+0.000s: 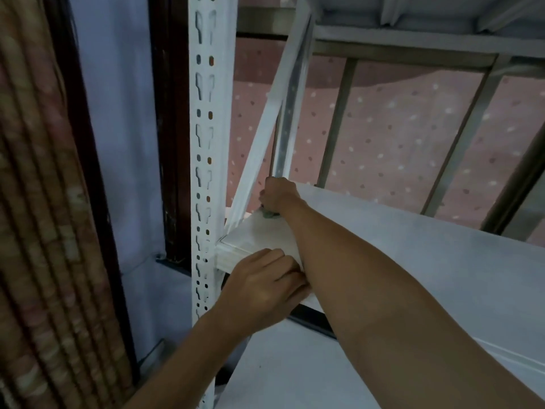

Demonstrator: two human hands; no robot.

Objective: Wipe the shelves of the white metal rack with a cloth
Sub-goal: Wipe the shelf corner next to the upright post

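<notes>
Two hands on one shelf [413, 246]; far-left corner under wipe.
The right hand [278, 194] is clenched round the greenish cloth [267, 213] beside the diagonal brace [259, 137]; the left hand [262, 287] grips the front lip. Next, likely: sweep rightward with steady pressure.

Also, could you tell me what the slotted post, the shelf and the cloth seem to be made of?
Slotted post: white painted steel, likely; punched keyhole slots, smooth sheen. Shelf: probably painted sheet metal, matte; folded front lip, though coated board possible. Cloth: soft greenish fabric, mostly hidden under the right hand; weave unclear.
</notes>
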